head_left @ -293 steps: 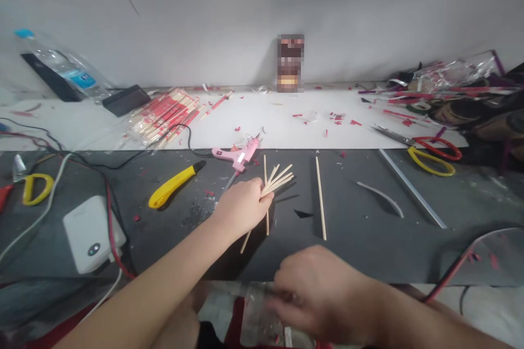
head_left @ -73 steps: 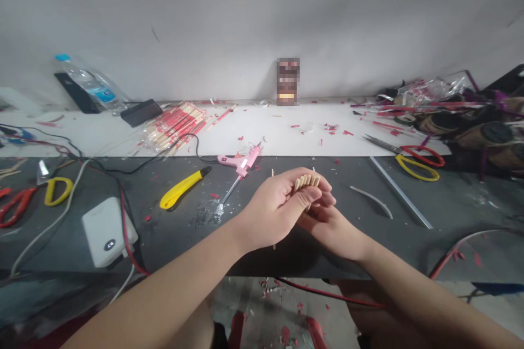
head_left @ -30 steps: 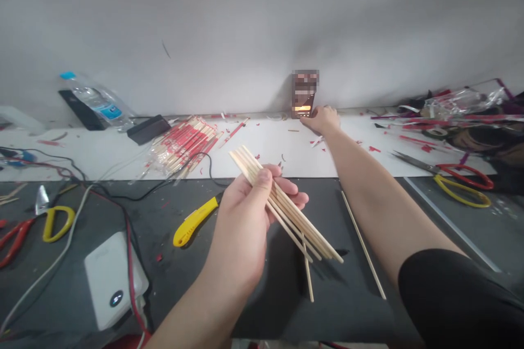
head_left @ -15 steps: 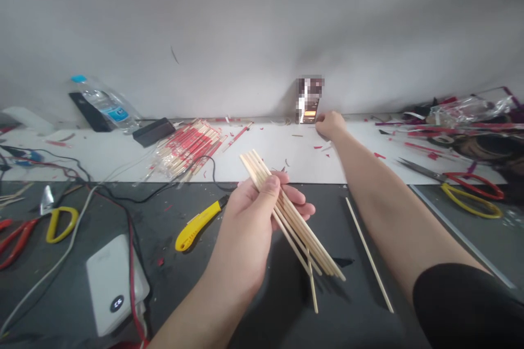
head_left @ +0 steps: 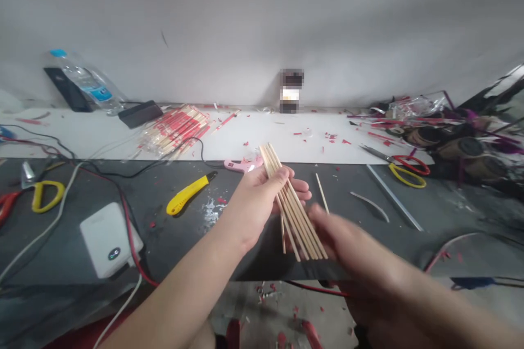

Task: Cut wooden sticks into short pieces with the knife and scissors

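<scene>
A fanned bundle of thin wooden sticks [head_left: 295, 210] lies across my left hand [head_left: 264, 193], which pins it with the thumb while the other fingers reach out beneath. My right hand [head_left: 333, 229], blurred, is at the lower right side of the bundle; its fingers are partly hidden and smeared. A loose stick [head_left: 322, 192] lies on the dark table just beyond my right hand. To the left of my left hand rests a yellow cutter [head_left: 190, 195], and a pink tool [head_left: 241, 166] lies behind that hand.
Paper-wrapped sticks [head_left: 176, 130] lie at the back left, near a bottle [head_left: 96, 90]. A white power bank [head_left: 108, 240] with cables sits left. Scissors [head_left: 403, 168] and a metal strip [head_left: 395, 198] lie right. A phone [head_left: 291, 91] leans on the wall.
My right hand has come back from beside the phone to the lower end of the stick bundle. My left hand still holds the sticks. The view has shifted, showing the table's front edge and floor.
</scene>
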Tool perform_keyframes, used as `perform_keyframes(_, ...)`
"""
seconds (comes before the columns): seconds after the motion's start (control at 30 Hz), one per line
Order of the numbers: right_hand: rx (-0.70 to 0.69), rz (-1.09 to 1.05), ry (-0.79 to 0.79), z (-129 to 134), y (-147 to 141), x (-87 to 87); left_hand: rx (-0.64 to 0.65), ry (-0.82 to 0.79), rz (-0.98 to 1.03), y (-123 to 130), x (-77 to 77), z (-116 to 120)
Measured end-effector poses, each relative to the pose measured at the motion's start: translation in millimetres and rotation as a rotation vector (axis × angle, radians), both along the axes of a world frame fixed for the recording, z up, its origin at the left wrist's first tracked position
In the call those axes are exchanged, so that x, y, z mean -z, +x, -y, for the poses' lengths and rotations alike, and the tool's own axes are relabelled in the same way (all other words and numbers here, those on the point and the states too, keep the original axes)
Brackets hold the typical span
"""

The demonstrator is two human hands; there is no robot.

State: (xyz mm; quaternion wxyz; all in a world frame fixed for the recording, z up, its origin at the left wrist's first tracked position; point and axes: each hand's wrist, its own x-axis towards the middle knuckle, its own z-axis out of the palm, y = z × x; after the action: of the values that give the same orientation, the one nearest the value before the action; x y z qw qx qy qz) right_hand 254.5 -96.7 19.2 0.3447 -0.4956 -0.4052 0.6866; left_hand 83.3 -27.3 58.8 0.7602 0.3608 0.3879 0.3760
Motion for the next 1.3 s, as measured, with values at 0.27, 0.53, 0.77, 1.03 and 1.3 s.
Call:
perform_keyframes(0.27, 0.273, -0.239, -0.140, 47, -56, -10.3, 0.045, 0.000, -0.111, 8, 15.9, 33)
perform_keyframes(0.53, -0.020, -0.128, -0.126, 38, -40, 4.5, 0.147, -0.025, -0.100, -4, 21.7, 25)
perform_keyframes(0.77, -0.122, -0.162, -0.003, 31, -24, 17.5, 0.110, -0.113, 0.227, 8, 25.0, 30)
perform_keyframes(1.03, -0.069, -0.229, -0.165, 26, -28, 21.3, -0.002, 0.010, 0.049, 9, 23.7, 28)
perform_keyframes(1.3, -0.067, -0.073, -0.092, 22, -18, 17.8, 0.013, 0.054, -0.018, 13, 29.2, 21)
